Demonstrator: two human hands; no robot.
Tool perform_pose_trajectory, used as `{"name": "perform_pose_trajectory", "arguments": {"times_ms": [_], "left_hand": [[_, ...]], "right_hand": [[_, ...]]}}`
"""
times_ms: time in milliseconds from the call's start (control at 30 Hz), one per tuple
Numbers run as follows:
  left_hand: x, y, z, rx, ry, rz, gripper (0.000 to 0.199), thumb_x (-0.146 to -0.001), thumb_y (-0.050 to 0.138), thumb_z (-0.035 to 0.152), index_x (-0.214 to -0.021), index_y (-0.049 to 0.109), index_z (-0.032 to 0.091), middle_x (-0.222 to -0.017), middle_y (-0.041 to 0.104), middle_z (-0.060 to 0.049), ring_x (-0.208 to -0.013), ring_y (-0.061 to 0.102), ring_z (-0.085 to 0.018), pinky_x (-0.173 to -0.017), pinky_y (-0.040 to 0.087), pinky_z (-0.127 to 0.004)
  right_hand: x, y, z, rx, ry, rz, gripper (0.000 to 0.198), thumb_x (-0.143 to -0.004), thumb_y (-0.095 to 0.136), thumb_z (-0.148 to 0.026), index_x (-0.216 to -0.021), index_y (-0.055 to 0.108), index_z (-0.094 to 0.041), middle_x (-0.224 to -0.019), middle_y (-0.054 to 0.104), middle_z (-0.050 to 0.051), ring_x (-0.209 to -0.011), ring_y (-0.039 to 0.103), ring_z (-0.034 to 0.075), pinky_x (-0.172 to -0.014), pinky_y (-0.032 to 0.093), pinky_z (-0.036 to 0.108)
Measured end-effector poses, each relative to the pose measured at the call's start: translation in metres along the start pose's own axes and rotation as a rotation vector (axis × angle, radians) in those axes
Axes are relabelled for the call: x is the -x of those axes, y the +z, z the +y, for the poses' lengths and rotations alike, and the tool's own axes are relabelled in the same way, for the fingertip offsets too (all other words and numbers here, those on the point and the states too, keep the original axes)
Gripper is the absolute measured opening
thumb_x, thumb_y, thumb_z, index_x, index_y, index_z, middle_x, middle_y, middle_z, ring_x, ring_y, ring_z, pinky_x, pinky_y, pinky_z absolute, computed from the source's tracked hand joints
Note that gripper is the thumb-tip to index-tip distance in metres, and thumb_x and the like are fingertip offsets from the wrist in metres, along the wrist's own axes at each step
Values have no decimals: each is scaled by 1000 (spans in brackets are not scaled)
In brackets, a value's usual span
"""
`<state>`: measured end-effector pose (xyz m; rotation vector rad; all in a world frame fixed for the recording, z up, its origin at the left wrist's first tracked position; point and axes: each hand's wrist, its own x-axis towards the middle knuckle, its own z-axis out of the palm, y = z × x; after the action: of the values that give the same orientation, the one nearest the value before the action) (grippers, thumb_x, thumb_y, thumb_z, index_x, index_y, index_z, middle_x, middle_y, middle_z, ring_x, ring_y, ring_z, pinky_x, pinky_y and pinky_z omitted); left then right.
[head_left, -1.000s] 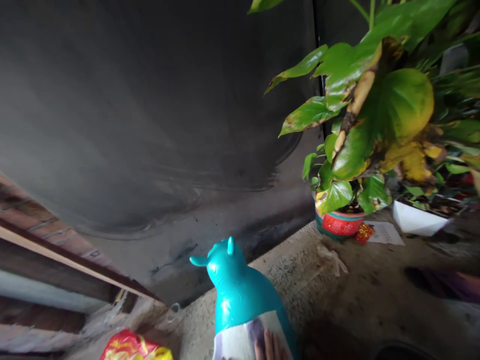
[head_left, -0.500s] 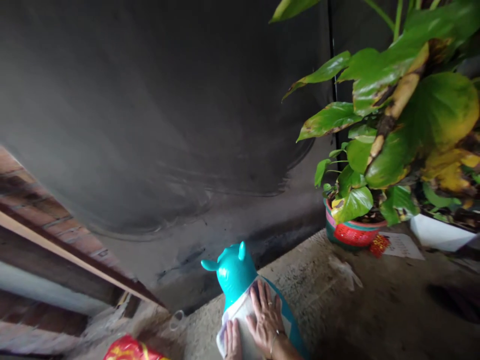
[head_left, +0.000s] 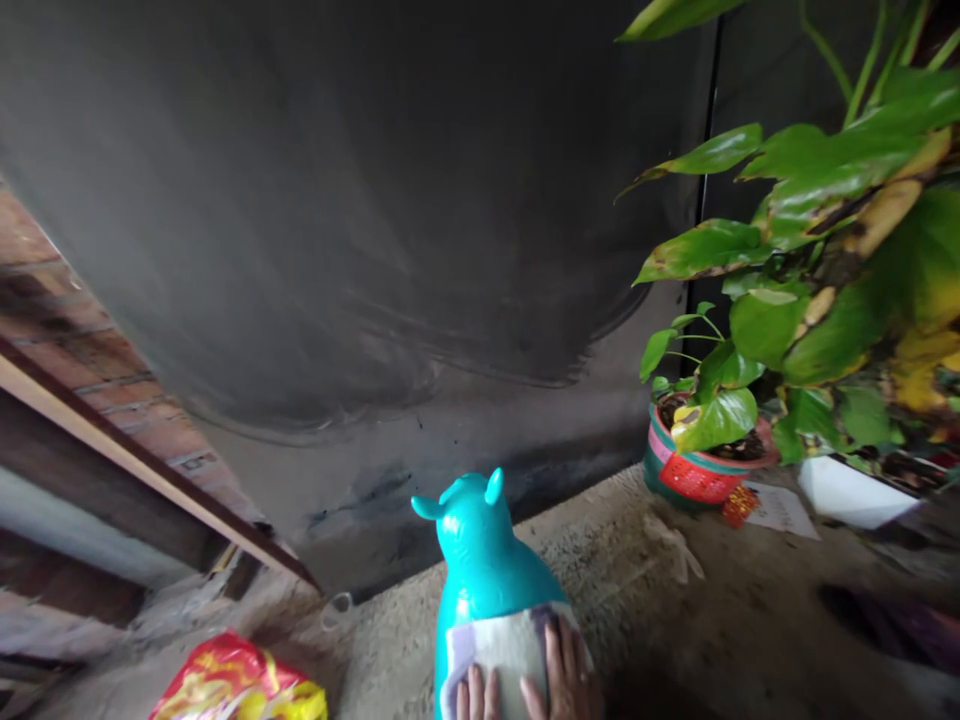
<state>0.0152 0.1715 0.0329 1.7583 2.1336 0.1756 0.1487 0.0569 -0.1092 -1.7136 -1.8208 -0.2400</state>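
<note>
- One view only: a head-worn camera, sitting above and just behind the hands, so no second view is sharing the scene.
- It is facing forward and down across the concrete ledge [head_left: 675,620] toward the dark wall [head_left: 337,200].
- It is sitting close: the teal animal figure [head_left: 484,560] is filling the bottom centre, both hands cut by the lower edge.
- The potted plant [head_left: 705,440] is crowding the right edge.

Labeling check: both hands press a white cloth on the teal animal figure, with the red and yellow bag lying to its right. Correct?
Not quite. In the head view the bag lies to the left of the teal figure, not the right. The rest holds: the left hand and right hand both press the white cloth against the figure.
</note>
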Motion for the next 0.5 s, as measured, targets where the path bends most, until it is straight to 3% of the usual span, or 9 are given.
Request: {"name": "perform_pose_trajectory", "arguments": {"times_ms": [100, 167, 233, 300, 367, 433, 500], "left_hand": [[65, 26, -25, -4, -32, -41, 66, -77, 59, 58, -134, 43, 30, -147, 40, -6, -135, 35, -32, -108, 35, -55], [93, 37, -35, -24, -32, -43, 92, -68, 63, 59, -144, 30, 17, -153, 27, -15, -140, 25, -38, -103, 39, -55], [98, 38, -36, -38, -19, -29, 110, -61, 63, 59, -144, 20, 3, -154, 17, -22, -141, 19, -41, -99, 41, -56], [79, 26, -26, -18, -11, -2, 106, -58, 64, 59, -143, 28, 6, -152, 26, -21, -139, 24, -43, -97, 42, -58], [40, 5, -8, 25, -4, 37, 88, -59, 66, 60, -137, 45, 23, -144, 45, -13, -135, 33, -43, -99, 39, -59], [-5, -17, 11, 43, 27, 91, 73, -70, 59, 63, -135, 44, 33, -143, 48, -5, -136, 32, -37, -106, 31, -60], [-45, -32, 25, 58, 48, 134, 65, -80, 44, 64, -134, 46, 28, -138, 52, -2, -133, 36, -36, -110, 26, -61]], "right_hand": [[-62, 3, -5, -39, -88, -136, 77, -89, 43, -44, -148, 0, -21, -141, 44, 13, -121, 51, 36, -80, 55, 52], [-95, 5, -11, -61, -121, -226, 70, -90, 41, -42, -148, 8, -22, -147, 35, 9, -127, 44, 34, -89, 52, 50], [-109, 8, -15, -53, -128, -256, 64, -90, 40, -43, -147, 21, -21, -146, 36, 8, -125, 47, 33, -88, 53, 48], [-103, 10, -16, -3, -86, -205, 60, -90, 39, -45, -143, 32, -19, -141, 45, 11, -117, 54, 35, -78, 56, 49], [-78, 9, -14, 57, -49, -99, 59, -89, 40, -48, -141, 37, -20, -135, 51, 13, -108, 60, 36, -67, 57, 50], [-44, 4, -11, 88, -44, 11, 63, -87, 42, -47, -144, 30, -23, -130, 55, 15, -101, 63, 36, -60, 56, 48], [-9, -6, -10, 88, -32, 92, 69, -86, 47, -42, -147, 20, -24, -118, 63, 16, -92, 66, 36, -60, 56, 48]]}}
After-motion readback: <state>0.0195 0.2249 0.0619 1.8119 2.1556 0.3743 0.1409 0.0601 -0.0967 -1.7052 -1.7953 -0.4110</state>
